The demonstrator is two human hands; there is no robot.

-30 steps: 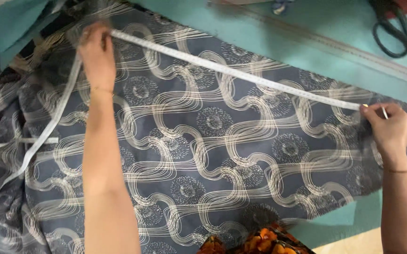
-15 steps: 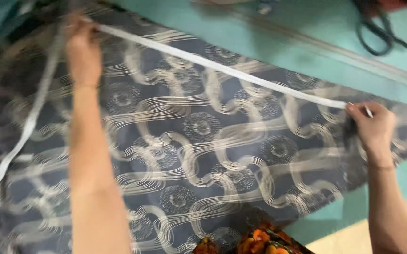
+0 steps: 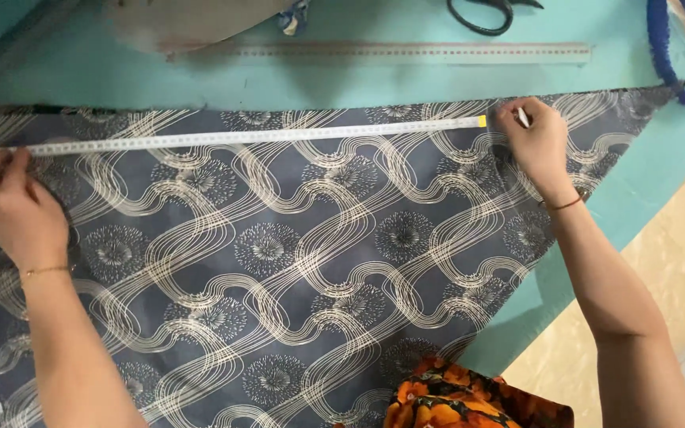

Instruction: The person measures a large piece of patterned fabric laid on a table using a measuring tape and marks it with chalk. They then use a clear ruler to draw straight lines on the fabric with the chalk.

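A dark grey fabric (image 3: 295,261) with cream wavy lines and round flower prints lies spread over a teal surface (image 3: 120,71). A white measuring tape (image 3: 247,136) is stretched flat across its upper part. My left hand (image 3: 13,202) pins the tape at the far left, and the loose rest of the tape hangs down the left edge. My right hand (image 3: 536,143) presses the tape's yellow-tipped end at the right and also holds a small white chalk piece (image 3: 523,117) between its fingers.
A long metal ruler (image 3: 406,52) lies on the teal surface beyond the fabric. Black scissors (image 3: 485,11) sit at the top edge, and a blue cord (image 3: 679,59) curls at the top right. Orange flowered clothing (image 3: 469,400) shows at the bottom.
The view has swung, so the tape now runs level instead of slanting. Both hands keep the tape taut, and the right hand's end sits near the fabric's upper edge.
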